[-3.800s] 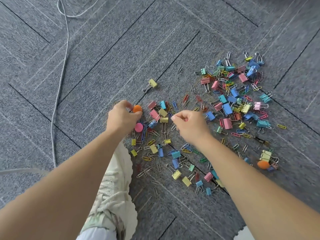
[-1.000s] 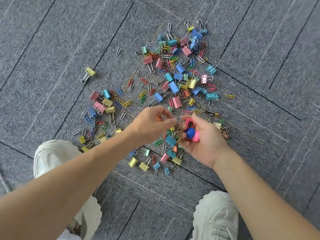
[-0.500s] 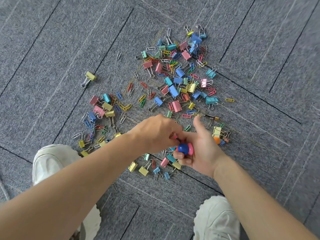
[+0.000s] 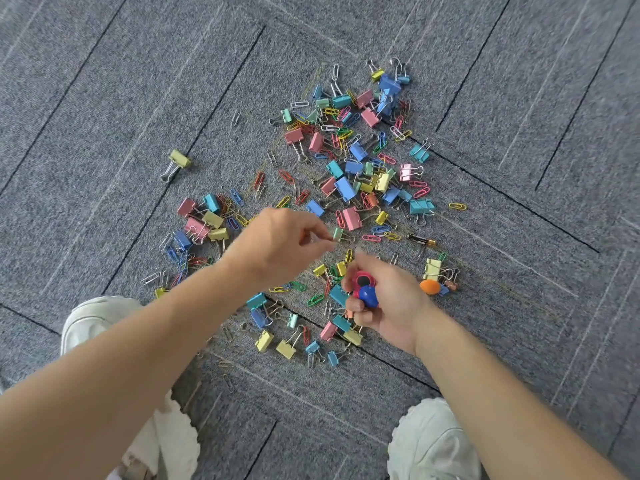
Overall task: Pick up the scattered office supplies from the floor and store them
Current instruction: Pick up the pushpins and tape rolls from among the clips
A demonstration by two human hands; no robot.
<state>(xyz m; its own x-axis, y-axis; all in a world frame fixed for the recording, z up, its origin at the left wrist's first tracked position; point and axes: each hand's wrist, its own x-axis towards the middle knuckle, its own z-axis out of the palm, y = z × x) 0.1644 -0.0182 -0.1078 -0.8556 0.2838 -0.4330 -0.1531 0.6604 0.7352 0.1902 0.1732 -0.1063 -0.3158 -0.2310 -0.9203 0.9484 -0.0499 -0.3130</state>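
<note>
Forearms reach down over the carpet (image 4: 104, 98), hands close together. The right hand (image 4: 391, 306) lies palm-up, fingers curled round a blue magnet (image 4: 369, 296) and a red magnet (image 4: 362, 280). The left hand (image 4: 280, 247) hovers beside it, knuckles up, fingertips drawn together but blurred, so any hold is unclear. Binder clips (image 4: 351, 218) and paper clips (image 4: 457, 206) lie beneath and beyond both hands.

a: footwear?
b: pale off-white shoes. left shoe (image 4: 98, 322) smooth and rounded at the toe, right shoe (image 4: 433, 441) with a bumpy, scalloped toe edge.
a: arms?
b: forearms bare to the frame edge. left hand (image 4: 277, 251) and right hand (image 4: 391, 306) bare.
</note>
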